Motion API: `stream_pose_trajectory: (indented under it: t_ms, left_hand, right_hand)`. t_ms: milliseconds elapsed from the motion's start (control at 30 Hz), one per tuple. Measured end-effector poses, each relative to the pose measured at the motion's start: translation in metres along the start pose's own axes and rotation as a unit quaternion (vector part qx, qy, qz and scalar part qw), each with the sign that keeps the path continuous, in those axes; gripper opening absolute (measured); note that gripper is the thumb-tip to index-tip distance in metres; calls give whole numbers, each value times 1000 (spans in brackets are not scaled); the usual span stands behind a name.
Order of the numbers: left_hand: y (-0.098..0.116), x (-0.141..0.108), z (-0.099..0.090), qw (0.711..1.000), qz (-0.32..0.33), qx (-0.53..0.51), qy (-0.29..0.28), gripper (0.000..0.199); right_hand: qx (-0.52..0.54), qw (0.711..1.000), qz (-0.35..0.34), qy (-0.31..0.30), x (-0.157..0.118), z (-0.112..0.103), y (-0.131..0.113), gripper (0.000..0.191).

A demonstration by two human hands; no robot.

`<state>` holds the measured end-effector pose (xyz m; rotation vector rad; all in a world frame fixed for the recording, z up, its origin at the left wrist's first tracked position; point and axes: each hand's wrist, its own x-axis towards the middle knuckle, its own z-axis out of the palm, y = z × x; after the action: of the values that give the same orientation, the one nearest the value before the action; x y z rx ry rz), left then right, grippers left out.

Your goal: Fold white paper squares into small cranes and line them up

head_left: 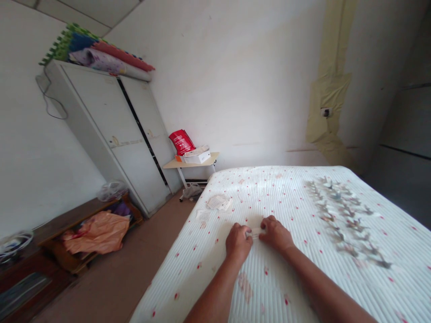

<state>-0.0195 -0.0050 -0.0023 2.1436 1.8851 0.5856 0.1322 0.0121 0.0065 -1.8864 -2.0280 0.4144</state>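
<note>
A small piece of printed paper (255,233) stretches between my two hands, low over the mattress (215,278). My left hand (238,240) has its fingers curled on the paper's left end. At the right end, my right hand (275,233) grips it with bent fingers. Beyond my left hand, several flat printed paper slips (218,202) lie loosely stacked. To the right of my hands, many small folded paper pieces (350,211) sit in rows; their exact shape is blurred.
A small table (173,164) with a red bag (182,142) and a white box (198,157) stands past the mattress's far left corner. A grey cabinet (101,112) and a low wooden bench (50,231) with an orange plastic bag (97,233) are at the left.
</note>
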Motion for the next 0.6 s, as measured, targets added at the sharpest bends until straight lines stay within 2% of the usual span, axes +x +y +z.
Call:
stream_pose_trajectory:
  t_ms: [333, 600]
  left_hand:
    - [1, 0, -2, 1000, -11, 20, -14, 22]
    - [0, 1, 0, 1000, -17, 6, -10, 24]
  right_hand:
    - [47, 999, -22, -7, 8, -2, 14, 23]
    - [53, 998, -29, -15, 7, -7, 13, 25]
